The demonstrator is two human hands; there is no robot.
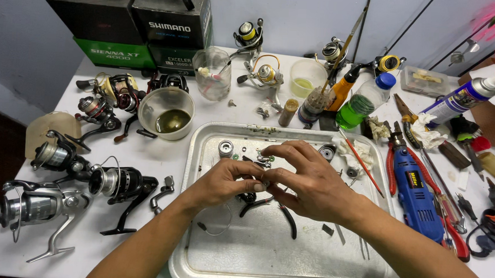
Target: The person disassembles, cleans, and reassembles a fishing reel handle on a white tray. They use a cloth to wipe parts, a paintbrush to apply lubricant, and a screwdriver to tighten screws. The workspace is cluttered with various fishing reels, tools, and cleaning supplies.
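Left hand (223, 179): we curl it nearly closed over the middle of the metal tray (202, 153), thumb and fingertips pinching a small metal reel part (264, 158) from the 9 o'clock side.
Right hand (307, 180): it meets the left from 3 o'clock, fingers bent and nearly closed, fingertips on the same small part; we cannot tell which hand carries the weight.
Small part: held just above the tray floor, between both sets of fingertips, too small to name more exactly.
Tray contents: black pliers (272, 207) lie directly beneath our hands; a round bearing-like piece (225, 148) sits at 11 o'clock.
Counter (157, 157): several spinning reels (117, 183) crowd the 9 o'clock side; a blue rotary tool (417, 196) and red-handled pliers lie at 3 o'clock; a bowl of yellowish liquid (168, 112) stands at 10 o'clock.
Step, as we judge it: fitting or separating a tiny reel component by fingertip.
Next move calls for: a steady pinch, small twists, and keeping the piece over the tray.
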